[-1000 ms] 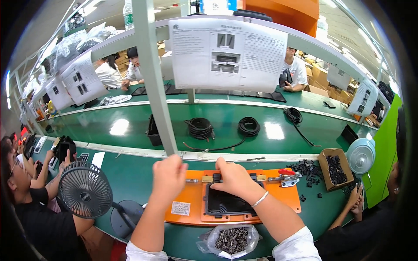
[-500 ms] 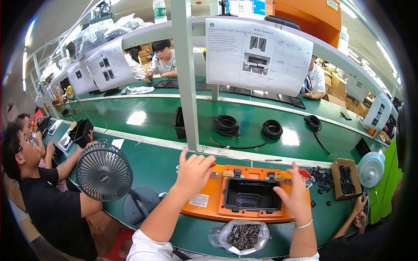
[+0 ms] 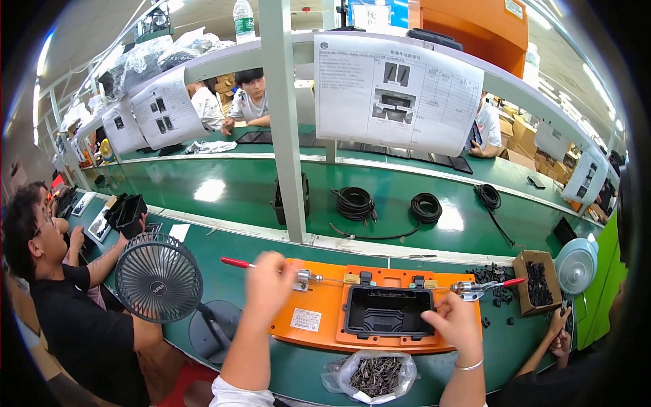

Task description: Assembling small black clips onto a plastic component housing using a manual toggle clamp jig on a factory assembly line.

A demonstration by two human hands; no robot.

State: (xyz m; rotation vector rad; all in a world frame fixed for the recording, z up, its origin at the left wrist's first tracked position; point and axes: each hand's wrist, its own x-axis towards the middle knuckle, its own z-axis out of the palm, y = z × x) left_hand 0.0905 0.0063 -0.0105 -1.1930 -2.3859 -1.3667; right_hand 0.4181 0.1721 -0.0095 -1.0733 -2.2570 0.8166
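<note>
A black open plastic box [image 3: 388,313] sits in an orange fixture [image 3: 288,324] on the green bench. My right hand [image 3: 456,325] is at the box's right rim, thumb over the inside edge and fingers curled beside it. My left hand [image 3: 268,285], curled and slightly blurred, is above the fixture's left end, beside the left toggle clamp [image 3: 308,277]. Its red handle [image 3: 235,262] sticks out to the left behind that hand; whether my fingers touch it is hidden. The right toggle clamp [image 3: 469,288] lies with its red handle pointing outward, and no hand is on it.
A bag of screws [image 3: 375,377] stands in front of the fixture. On the left is a desk fan [image 3: 159,278]; on the right, a carton of black parts [image 3: 537,285] beside loose ones. Coiled cables [image 3: 354,203] lie behind a metal post [image 3: 285,136]. Co-workers sit on both sides.
Both red clamp handles now point outward. My left hand has moved left and its fingers have curled. My right hand has come down from the right handle to the box's rim.
</note>
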